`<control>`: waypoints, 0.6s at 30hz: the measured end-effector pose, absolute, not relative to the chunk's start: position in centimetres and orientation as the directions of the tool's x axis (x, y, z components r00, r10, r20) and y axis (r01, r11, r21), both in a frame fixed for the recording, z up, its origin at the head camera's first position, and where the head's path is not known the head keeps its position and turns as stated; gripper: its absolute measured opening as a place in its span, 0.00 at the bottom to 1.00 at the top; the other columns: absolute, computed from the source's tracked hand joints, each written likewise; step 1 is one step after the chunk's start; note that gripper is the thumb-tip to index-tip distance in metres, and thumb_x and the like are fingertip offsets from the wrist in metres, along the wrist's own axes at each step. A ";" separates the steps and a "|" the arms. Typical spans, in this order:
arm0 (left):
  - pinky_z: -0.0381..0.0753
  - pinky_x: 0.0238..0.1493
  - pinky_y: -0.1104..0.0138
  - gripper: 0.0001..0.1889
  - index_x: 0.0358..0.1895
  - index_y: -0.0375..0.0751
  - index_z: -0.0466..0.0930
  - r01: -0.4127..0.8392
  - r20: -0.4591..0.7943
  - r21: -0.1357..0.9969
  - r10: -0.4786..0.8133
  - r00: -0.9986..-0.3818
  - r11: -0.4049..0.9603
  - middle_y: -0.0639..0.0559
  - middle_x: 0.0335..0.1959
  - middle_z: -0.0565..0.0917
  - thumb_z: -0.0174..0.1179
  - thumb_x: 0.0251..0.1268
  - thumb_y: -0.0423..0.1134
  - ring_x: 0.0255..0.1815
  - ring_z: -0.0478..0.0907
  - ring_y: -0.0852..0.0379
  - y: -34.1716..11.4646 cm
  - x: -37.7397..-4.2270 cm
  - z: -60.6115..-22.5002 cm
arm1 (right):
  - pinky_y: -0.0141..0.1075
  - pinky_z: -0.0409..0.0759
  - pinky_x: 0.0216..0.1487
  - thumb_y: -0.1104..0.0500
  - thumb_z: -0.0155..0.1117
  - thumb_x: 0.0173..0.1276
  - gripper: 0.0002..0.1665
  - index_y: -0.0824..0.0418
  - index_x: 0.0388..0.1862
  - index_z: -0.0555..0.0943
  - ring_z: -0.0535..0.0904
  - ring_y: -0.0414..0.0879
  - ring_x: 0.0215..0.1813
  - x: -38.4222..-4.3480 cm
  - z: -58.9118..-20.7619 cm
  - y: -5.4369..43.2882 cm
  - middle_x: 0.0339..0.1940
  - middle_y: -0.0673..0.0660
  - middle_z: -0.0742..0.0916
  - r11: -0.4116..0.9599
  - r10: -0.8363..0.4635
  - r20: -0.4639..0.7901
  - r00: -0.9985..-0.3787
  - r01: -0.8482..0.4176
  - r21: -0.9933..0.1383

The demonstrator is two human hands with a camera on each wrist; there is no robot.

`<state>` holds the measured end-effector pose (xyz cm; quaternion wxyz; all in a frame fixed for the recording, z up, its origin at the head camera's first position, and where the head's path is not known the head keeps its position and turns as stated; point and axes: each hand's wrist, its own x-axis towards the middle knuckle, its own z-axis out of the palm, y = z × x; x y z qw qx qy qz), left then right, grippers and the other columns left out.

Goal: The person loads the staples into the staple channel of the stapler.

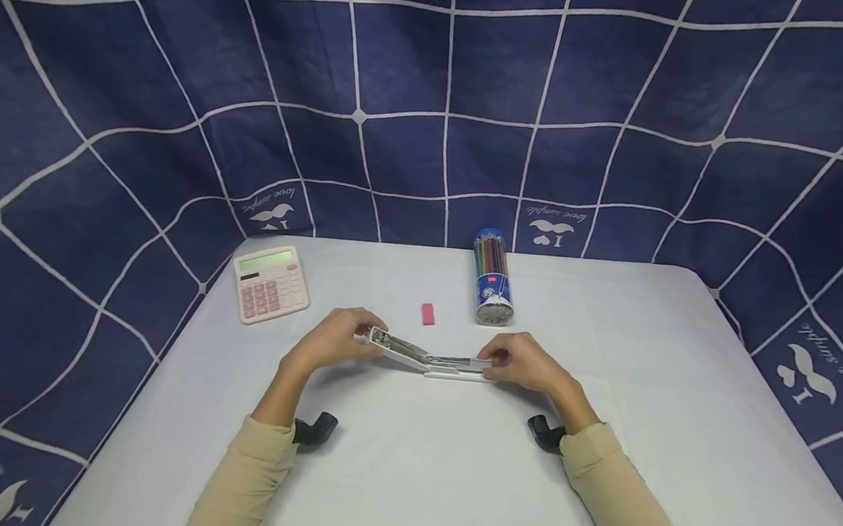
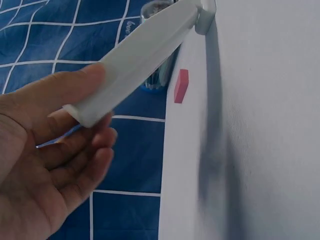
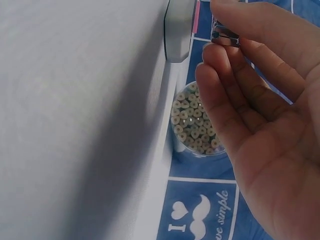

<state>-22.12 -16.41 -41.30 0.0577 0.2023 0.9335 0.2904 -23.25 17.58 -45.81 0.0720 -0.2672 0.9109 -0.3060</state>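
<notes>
A white stapler [image 1: 450, 363] lies folded open between the two hands, its metal inside showing in the head view. My left hand [image 1: 340, 338] pinches the end of its raised white top arm [image 2: 135, 60], thumb on the outer side and fingers beneath. At the other end, my right hand [image 1: 529, 364] pinches the tip of the metal staple magazine [image 3: 225, 36] between thumb and fingers. The stapler's white base [image 3: 179, 30] sits below the magazine, close over the white tabletop.
Just beyond the stapler lies a pink eraser [image 1: 428, 314]. A clear tube of colored pencils [image 1: 493, 278] with a blue lid lies behind the right hand. On the left is a pink calculator [image 1: 270, 284]. Blue checked cloth [image 1: 401, 153] hangs around the white table [image 1: 417, 480].
</notes>
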 end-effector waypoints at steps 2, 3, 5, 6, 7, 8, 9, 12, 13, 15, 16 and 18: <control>0.79 0.50 0.57 0.20 0.49 0.42 0.84 0.358 0.038 0.574 0.413 -0.910 0.736 0.49 0.42 0.85 0.71 0.52 0.43 0.43 0.78 0.54 -16.2 -22.2 -41.2 | 0.30 0.79 0.40 0.61 0.76 0.52 0.13 0.59 0.39 0.87 0.78 0.37 0.36 -23.3 -45.7 17.6 0.36 0.49 0.88 0.672 -0.529 0.023 -0.848 -0.435 -0.598; 0.79 0.52 0.55 0.19 0.49 0.42 0.84 0.366 0.051 0.580 0.416 -0.908 0.728 0.49 0.42 0.85 0.71 0.53 0.43 0.44 0.79 0.53 -16.0 -22.2 -41.1 | 0.30 0.79 0.40 0.61 0.76 0.52 0.13 0.58 0.39 0.87 0.78 0.37 0.36 -23.3 -45.7 17.6 0.36 0.49 0.88 0.676 -0.526 0.017 -0.850 -0.430 -0.599; 0.79 0.54 0.54 0.19 0.49 0.43 0.84 0.382 0.073 0.589 0.424 -0.903 0.712 0.49 0.43 0.86 0.70 0.53 0.44 0.46 0.79 0.52 -15.7 -22.4 -41.0 | 0.29 0.78 0.40 0.61 0.76 0.53 0.13 0.58 0.39 0.87 0.78 0.37 0.36 -23.4 -45.6 17.7 0.36 0.49 0.88 0.679 -0.524 0.019 -0.851 -0.432 -0.593; 0.79 0.54 0.54 0.19 0.49 0.43 0.84 0.389 0.081 0.591 0.428 -0.900 0.706 0.49 0.43 0.86 0.70 0.53 0.44 0.46 0.79 0.52 -15.5 -22.5 -40.9 | 0.30 0.78 0.40 0.61 0.75 0.53 0.13 0.59 0.40 0.87 0.78 0.38 0.36 -23.4 -45.5 17.7 0.36 0.50 0.88 0.676 -0.530 0.019 -0.848 -0.436 -0.595; 0.79 0.54 0.54 0.19 0.49 0.43 0.84 0.395 0.088 0.596 0.432 -0.898 0.700 0.50 0.43 0.86 0.70 0.53 0.43 0.46 0.79 0.51 -15.3 -22.6 -40.8 | 0.30 0.78 0.41 0.61 0.75 0.53 0.14 0.58 0.40 0.87 0.78 0.38 0.37 -23.4 -45.5 17.8 0.37 0.50 0.88 0.677 -0.528 0.019 -0.849 -0.434 -0.595; 0.79 0.54 0.54 0.19 0.49 0.43 0.84 0.397 0.091 0.600 0.435 -0.896 0.694 0.49 0.43 0.86 0.70 0.53 0.43 0.46 0.79 0.51 -15.0 -22.7 -40.6 | 0.30 0.78 0.41 0.61 0.75 0.53 0.14 0.59 0.40 0.87 0.78 0.38 0.37 -23.5 -45.4 17.9 0.37 0.50 0.88 0.676 -0.528 0.019 -0.849 -0.434 -0.596; 0.79 0.54 0.54 0.18 0.49 0.43 0.84 0.396 0.091 0.604 0.434 -0.896 0.691 0.50 0.43 0.86 0.70 0.53 0.42 0.46 0.79 0.51 -14.8 -22.7 -40.5 | 0.30 0.79 0.41 0.61 0.75 0.53 0.14 0.59 0.40 0.87 0.78 0.38 0.37 -23.5 -45.4 17.9 0.37 0.50 0.88 0.674 -0.527 0.019 -0.850 -0.432 -0.599; 0.79 0.53 0.56 0.18 0.49 0.43 0.85 0.407 0.101 0.600 0.439 -0.893 0.689 0.50 0.41 0.85 0.70 0.53 0.42 0.45 0.79 0.51 -14.3 -22.8 -40.3 | 0.30 0.78 0.40 0.61 0.75 0.53 0.14 0.59 0.40 0.86 0.78 0.38 0.36 -23.5 -45.4 17.9 0.36 0.50 0.87 0.671 -0.526 0.014 -0.851 -0.425 -0.608; 0.79 0.52 0.56 0.18 0.49 0.43 0.85 0.413 0.107 0.600 0.442 -0.891 0.686 0.50 0.41 0.85 0.70 0.53 0.42 0.45 0.79 0.50 -14.1 -22.8 -40.3 | 0.30 0.78 0.40 0.61 0.75 0.53 0.14 0.59 0.40 0.86 0.77 0.38 0.36 -23.4 -45.4 17.8 0.36 0.50 0.87 0.669 -0.525 0.012 -0.851 -0.421 -0.613; 0.79 0.52 0.56 0.19 0.50 0.42 0.84 0.427 0.119 0.596 0.451 -0.885 0.680 0.49 0.41 0.85 0.70 0.53 0.42 0.45 0.79 0.50 -13.8 -22.8 -40.3 | 0.30 0.78 0.40 0.61 0.75 0.53 0.14 0.59 0.40 0.86 0.77 0.38 0.36 -23.3 -45.4 17.7 0.35 0.49 0.87 0.668 -0.524 0.004 -0.852 -0.414 -0.618; 0.79 0.52 0.56 0.19 0.50 0.41 0.84 0.436 0.126 0.593 0.457 -0.881 0.677 0.49 0.41 0.85 0.70 0.54 0.42 0.44 0.79 0.51 -13.6 -22.7 -40.3 | 0.30 0.78 0.39 0.61 0.75 0.53 0.14 0.59 0.40 0.86 0.77 0.39 0.36 -23.3 -45.4 17.7 0.35 0.49 0.87 0.668 -0.524 -0.001 -0.852 -0.410 -0.621; 0.80 0.53 0.55 0.20 0.50 0.40 0.84 0.441 0.129 0.596 0.462 -0.877 0.671 0.48 0.42 0.86 0.70 0.54 0.43 0.45 0.79 0.51 -13.4 -22.6 -40.3 | 0.30 0.78 0.39 0.62 0.75 0.53 0.14 0.59 0.40 0.86 0.77 0.39 0.36 -23.1 -45.5 17.6 0.34 0.49 0.87 0.667 -0.521 -0.013 -0.854 -0.398 -0.630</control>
